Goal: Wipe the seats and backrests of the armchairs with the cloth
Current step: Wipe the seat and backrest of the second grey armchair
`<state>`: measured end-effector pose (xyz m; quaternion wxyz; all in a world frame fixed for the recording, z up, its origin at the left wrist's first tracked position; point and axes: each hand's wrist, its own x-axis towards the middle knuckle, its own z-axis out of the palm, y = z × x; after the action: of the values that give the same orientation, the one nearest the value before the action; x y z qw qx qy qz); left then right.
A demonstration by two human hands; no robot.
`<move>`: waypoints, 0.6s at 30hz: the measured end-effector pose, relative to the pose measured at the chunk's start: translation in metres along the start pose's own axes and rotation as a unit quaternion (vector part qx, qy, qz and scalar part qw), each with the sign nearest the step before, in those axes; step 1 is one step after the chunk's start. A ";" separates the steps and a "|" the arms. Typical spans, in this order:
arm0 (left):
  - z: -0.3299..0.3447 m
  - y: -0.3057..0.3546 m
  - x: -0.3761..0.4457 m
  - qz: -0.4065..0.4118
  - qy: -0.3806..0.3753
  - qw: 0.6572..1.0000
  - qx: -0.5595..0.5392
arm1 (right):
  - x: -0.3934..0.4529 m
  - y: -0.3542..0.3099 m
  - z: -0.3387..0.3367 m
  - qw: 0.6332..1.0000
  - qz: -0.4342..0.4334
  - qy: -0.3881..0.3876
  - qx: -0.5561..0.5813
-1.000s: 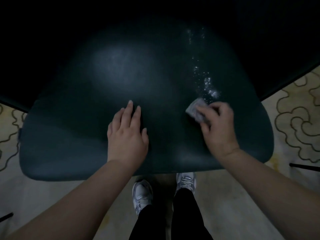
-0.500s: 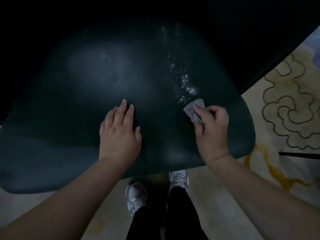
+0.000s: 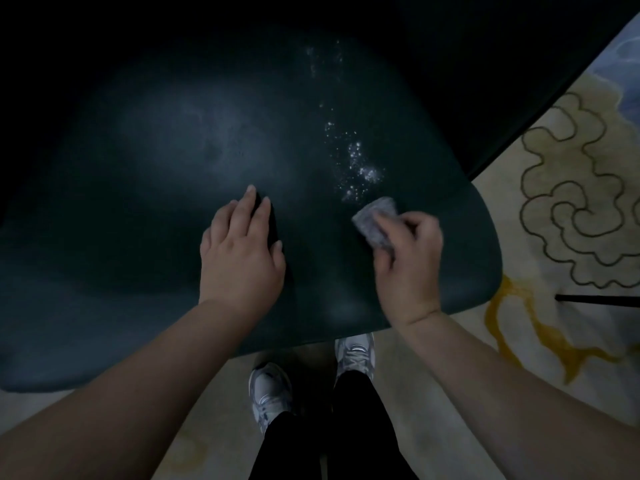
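Note:
A dark teal armchair seat (image 3: 145,209) fills most of the view; its backrest at the top is lost in darkness. A trail of white specks or droplets (image 3: 356,164) runs down the seat's right half. My right hand (image 3: 408,261) grips a small grey cloth (image 3: 375,220) and presses it on the seat just below the specks. My left hand (image 3: 242,251) lies flat on the seat's middle, fingers together, holding nothing.
Pale carpet with dark swirl lines (image 3: 571,216) and yellow veins lies to the right. A thin dark bar (image 3: 595,299) crosses it at the right edge. My two grey sneakers (image 3: 270,393) stand just below the seat's front edge.
The view has shifted, so the seat sits further left and more carpet shows on the right. My right hand with the cloth stays just below the specks. The left hand stays flat.

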<state>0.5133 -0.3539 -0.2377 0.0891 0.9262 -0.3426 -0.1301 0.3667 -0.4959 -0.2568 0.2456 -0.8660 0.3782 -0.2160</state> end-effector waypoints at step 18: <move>0.001 0.009 0.040 -0.018 0.031 0.999 -0.032 | 0.060 -0.007 0.017 0.998 -0.001 -0.050 0.031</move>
<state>0.5371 -0.3871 -0.2435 0.1267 0.9324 -0.3189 -0.1135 0.4170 -0.5330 -0.2547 0.2908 -0.8682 0.3574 -0.1841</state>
